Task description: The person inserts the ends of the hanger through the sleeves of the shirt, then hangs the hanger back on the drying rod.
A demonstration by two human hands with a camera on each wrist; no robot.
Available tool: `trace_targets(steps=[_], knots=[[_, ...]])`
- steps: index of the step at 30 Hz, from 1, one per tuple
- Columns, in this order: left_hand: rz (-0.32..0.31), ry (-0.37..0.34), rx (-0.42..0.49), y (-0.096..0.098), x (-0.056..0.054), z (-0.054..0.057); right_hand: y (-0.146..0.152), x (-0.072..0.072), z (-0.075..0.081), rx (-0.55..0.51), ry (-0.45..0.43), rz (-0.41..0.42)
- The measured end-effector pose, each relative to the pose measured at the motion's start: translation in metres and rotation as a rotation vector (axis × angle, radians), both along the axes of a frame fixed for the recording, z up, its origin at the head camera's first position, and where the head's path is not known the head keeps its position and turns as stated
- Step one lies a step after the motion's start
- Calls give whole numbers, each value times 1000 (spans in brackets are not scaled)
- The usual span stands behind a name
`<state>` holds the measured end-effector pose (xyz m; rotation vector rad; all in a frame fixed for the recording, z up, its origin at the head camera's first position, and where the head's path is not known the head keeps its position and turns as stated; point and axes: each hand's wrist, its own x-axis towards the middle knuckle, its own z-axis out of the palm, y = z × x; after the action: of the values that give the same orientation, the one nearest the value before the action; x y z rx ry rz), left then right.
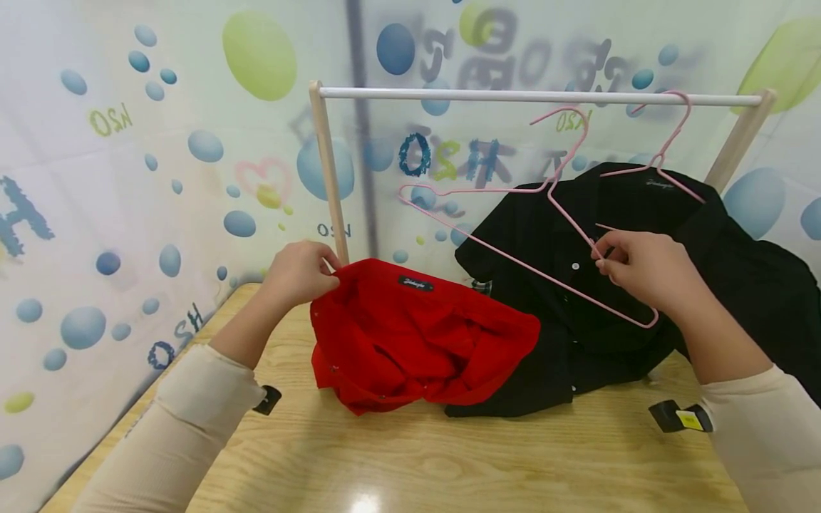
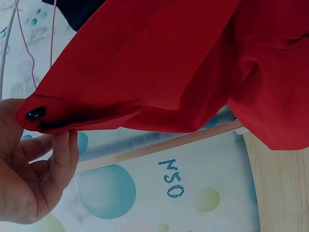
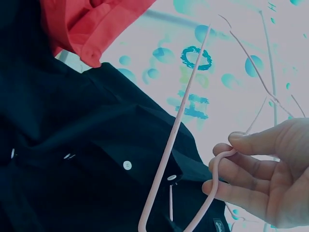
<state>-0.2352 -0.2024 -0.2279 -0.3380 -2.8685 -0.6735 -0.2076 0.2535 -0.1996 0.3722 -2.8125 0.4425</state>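
A red shirt (image 1: pixel 423 335) with a dark neck label and buttons lies bunched on the table, its collar edge raised. My left hand (image 1: pixel 301 274) pinches one corner of that collar; in the left wrist view a dark button (image 2: pixel 36 113) shows beside the thumb. In my right hand (image 1: pixel 644 271) a pink wire hanger (image 1: pixel 487 191) is held by its sloping arm near one end. The hanger carries nothing and tilts in front of a black shirt (image 1: pixel 539 285), to the right of the red one. The right wrist view shows thumb and fingers (image 3: pixel 236 137) around the wire.
A garment rack with a white rail (image 1: pixel 449 94) and wooden posts (image 1: pixel 330 171) stands at the back. A second pink hanger (image 1: pixel 680 128) hooks over the rail at the right, inside the black shirt's collar. Bare wooden tabletop (image 1: pixel 385 463) lies in front; a patterned curtain (image 1: pixel 160 178) is behind.
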Motion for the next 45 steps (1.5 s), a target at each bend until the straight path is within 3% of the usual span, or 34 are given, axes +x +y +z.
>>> trace_targets(steps=[29,45], knots=[[12,16,-6,-2,-2,-4,-5,32,-46,6,-5,80],[-53,40,53,10,7,-5,-38,41,-78,29,-54,184]])
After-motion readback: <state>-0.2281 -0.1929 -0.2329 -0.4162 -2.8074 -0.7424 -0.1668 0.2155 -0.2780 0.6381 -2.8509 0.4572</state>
